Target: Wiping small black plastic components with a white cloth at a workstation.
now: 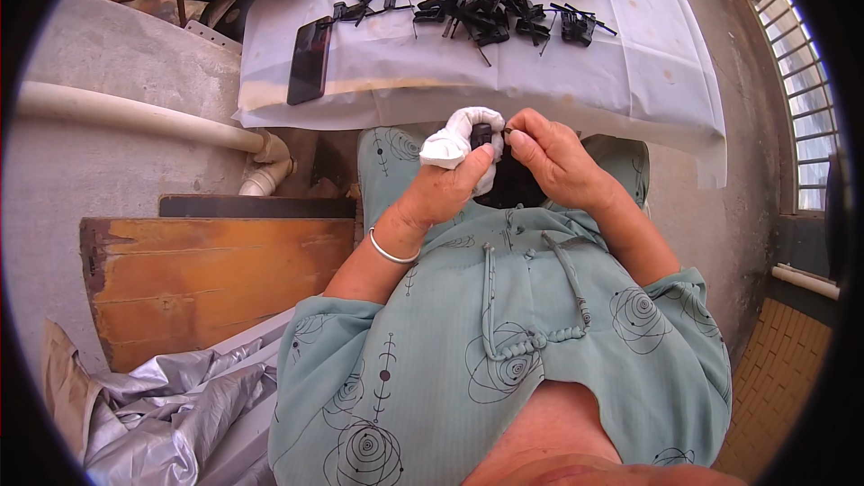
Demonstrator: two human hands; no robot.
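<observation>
In front of my body, just short of the table's near edge, my left hand [454, 178] is closed around a small black plastic part [481, 135]. White cloth [447, 146] wraps the fingers of that hand, while its thumb is bare and presses on the part. My right hand [551, 151] is close beside it on the right. Its thumb and forefinger pinch a tiny dark piece [508, 130] whose kind is too small to make out. Below both hands, something black lies in my lap, mostly hidden.
A table under whitish plastic sheeting [387, 81] holds a heap of black plastic parts [486, 4] with thin protruding strips. A dark phone [310, 61] lies at its left. A pale pipe [144, 114], an orange-brown wooden board [220, 274] and silver sheeting [171, 423] are on my left.
</observation>
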